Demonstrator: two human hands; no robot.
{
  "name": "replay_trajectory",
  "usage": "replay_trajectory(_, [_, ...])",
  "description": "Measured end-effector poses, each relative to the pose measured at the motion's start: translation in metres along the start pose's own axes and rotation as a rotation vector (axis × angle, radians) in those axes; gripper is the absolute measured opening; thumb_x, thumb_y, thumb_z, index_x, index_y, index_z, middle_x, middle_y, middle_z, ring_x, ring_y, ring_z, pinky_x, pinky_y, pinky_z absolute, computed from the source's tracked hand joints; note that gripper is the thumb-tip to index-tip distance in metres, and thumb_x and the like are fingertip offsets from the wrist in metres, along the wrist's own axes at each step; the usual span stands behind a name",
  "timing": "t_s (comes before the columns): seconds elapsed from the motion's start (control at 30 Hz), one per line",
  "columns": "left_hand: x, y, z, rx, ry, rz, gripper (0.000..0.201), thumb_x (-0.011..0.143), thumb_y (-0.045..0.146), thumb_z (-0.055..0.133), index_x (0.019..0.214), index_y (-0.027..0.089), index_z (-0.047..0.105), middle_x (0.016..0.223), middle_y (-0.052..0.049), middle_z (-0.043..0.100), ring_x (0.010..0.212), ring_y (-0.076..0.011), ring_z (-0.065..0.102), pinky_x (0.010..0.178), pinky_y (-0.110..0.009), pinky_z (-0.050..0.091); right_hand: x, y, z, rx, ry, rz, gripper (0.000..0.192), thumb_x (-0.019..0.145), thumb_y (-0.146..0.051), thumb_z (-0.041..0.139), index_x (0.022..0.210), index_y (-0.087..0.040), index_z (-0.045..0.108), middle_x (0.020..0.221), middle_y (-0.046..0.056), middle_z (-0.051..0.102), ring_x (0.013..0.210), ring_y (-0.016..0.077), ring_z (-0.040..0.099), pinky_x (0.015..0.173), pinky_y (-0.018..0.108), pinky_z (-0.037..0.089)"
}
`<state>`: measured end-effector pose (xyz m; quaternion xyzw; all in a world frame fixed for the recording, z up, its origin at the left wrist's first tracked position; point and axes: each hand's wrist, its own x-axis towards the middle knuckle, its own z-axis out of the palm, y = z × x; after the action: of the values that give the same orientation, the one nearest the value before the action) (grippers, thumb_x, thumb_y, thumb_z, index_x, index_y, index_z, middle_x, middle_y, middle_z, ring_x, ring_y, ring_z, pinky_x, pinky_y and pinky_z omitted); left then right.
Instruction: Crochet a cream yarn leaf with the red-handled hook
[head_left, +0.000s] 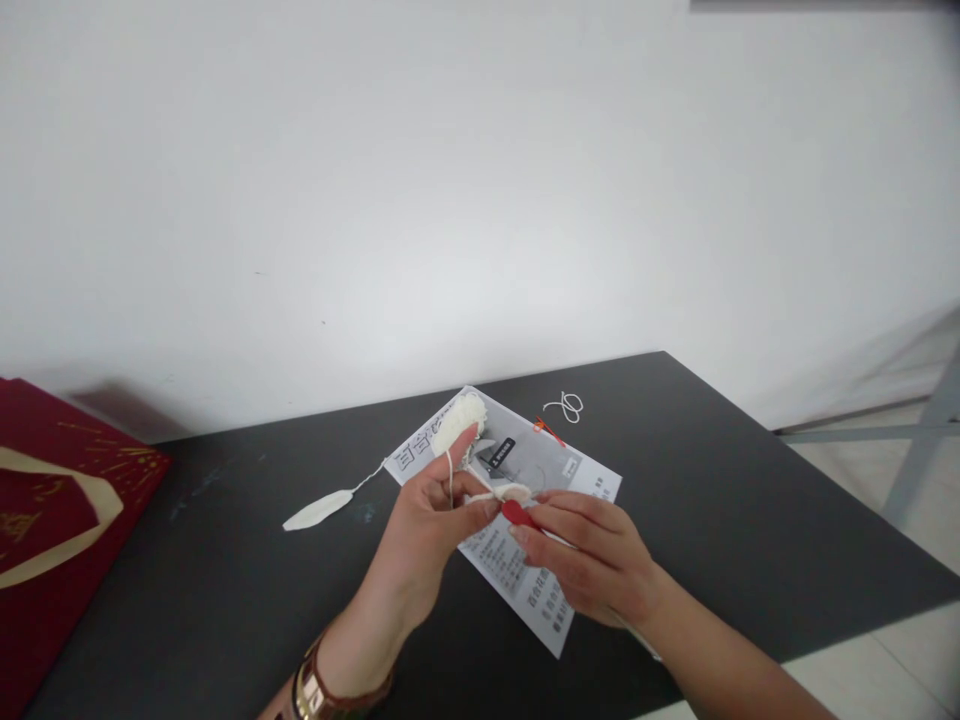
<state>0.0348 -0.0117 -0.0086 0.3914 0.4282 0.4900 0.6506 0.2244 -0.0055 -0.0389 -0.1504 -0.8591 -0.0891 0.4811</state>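
My left hand pinches a small white crocheted piece, and a strand of white yarn runs over its raised index finger. In my right hand is a crochet hook with a red grip. Its tip meets the crocheted piece between my two hands, though the fingers hide part of it. Just beyond my left fingertips sits a ball of white yarn. Under both hands lies a printed sheet with a grey picture and text.
A finished-looking white leaf-shaped piece with a yarn tail rests at the left on the dark table. Beyond the sheet are a loop of white cord and a small orange item. A red gift bag stands far left.
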Motion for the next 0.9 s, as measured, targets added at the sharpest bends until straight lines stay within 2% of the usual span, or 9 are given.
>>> replay_trajectory(0.13, [-0.002,-0.001,0.0,-0.114,-0.028,-0.025,0.077,0.069,0.013,0.078,0.139,0.02,0.045,0.065,0.005,0.059,0.064,-0.0096,0.054,0.072,-0.026,0.041,-0.005,0.003,0.003,0.152,0.085,0.051,0.024,0.087,-0.011,0.053,0.109,-0.007,0.064,0.088,0.013,0.074,0.088,0.0199,0.07,0.077,0.033,0.062])
replay_trajectory(0.23, [-0.004,-0.001,0.001,-0.077,-0.042,0.01,0.078,0.071,0.015,0.076,0.141,0.023,0.042,0.066,0.005,0.059,0.062,-0.0098,0.053,0.07,-0.027,0.041,-0.004,0.0,0.003,0.132,0.081,0.026,0.025,0.086,-0.01,0.055,0.109,-0.006,0.064,0.087,0.014,0.074,0.087,0.0213,0.071,0.079,0.035,0.061])
replay_trajectory(0.37, [-0.008,-0.001,0.007,0.158,0.105,0.226,0.068,0.074,0.019,0.075,0.136,0.026,0.049,0.068,0.005,0.06,0.072,-0.0126,0.056,0.08,-0.028,0.042,-0.001,-0.007,0.003,0.083,0.098,0.115,0.033,0.086,-0.008,0.052,0.119,-0.009,0.06,0.094,0.015,0.074,0.091,0.0227,0.07,0.077,0.037,0.061])
replay_trajectory(0.43, [-0.009,-0.001,0.009,0.205,0.156,0.272,0.067,0.073,0.019,0.075,0.135,0.026,0.051,0.067,0.006,0.059,0.074,-0.0128,0.055,0.083,-0.027,0.041,-0.003,-0.007,0.003,0.096,0.089,0.126,0.034,0.088,-0.01,0.05,0.121,-0.01,0.059,0.095,0.014,0.074,0.091,0.0228,0.071,0.076,0.037,0.061])
replay_trajectory(0.5, [-0.008,-0.001,0.008,0.155,0.116,0.214,0.075,0.073,0.019,0.075,0.14,0.027,0.044,0.066,0.007,0.058,0.069,-0.0118,0.054,0.079,-0.027,0.043,-0.005,-0.005,0.003,0.129,0.075,0.115,0.033,0.089,-0.012,0.05,0.12,-0.011,0.06,0.093,0.013,0.074,0.088,0.0224,0.071,0.075,0.036,0.062])
replay_trajectory(0.57, [-0.006,0.0,0.005,0.059,0.026,0.115,0.08,0.073,0.018,0.075,0.143,0.027,0.038,0.067,0.006,0.058,0.066,-0.011,0.053,0.072,-0.026,0.043,-0.005,-0.001,0.002,0.166,0.084,0.093,0.03,0.089,-0.012,0.051,0.117,-0.01,0.061,0.091,0.013,0.074,0.086,0.0213,0.071,0.074,0.034,0.063])
replay_trajectory(0.7, [0.0,0.003,-0.002,-0.1,-0.078,-0.012,0.077,0.069,0.014,0.077,0.139,0.021,0.046,0.07,0.003,0.061,0.065,-0.0107,0.054,0.07,-0.026,0.042,0.001,-0.001,-0.003,0.04,0.058,-0.003,0.022,0.084,-0.01,0.061,0.105,-0.009,0.067,0.085,0.011,0.075,0.086,0.0198,0.071,0.078,0.031,0.063])
replay_trajectory(0.8, [0.0,0.004,-0.001,-0.078,-0.056,0.022,0.079,0.07,0.015,0.077,0.141,0.019,0.043,0.067,0.004,0.06,0.064,-0.0104,0.054,0.071,-0.026,0.042,0.008,-0.006,-0.007,-0.155,-0.026,-0.05,0.018,0.08,-0.013,0.068,0.097,-0.014,0.07,0.085,0.008,0.076,0.08,0.0194,0.071,0.082,0.034,0.062])
replay_trajectory(0.9, [-0.003,0.006,0.004,0.047,0.021,0.115,0.087,0.072,0.017,0.075,0.147,0.024,0.031,0.065,0.006,0.059,0.064,-0.0107,0.054,0.071,-0.026,0.042,0.009,-0.008,-0.007,-0.154,-0.013,-0.032,0.014,0.081,-0.014,0.067,0.095,-0.013,0.071,0.083,0.008,0.076,0.076,0.0183,0.071,0.078,0.032,0.063])
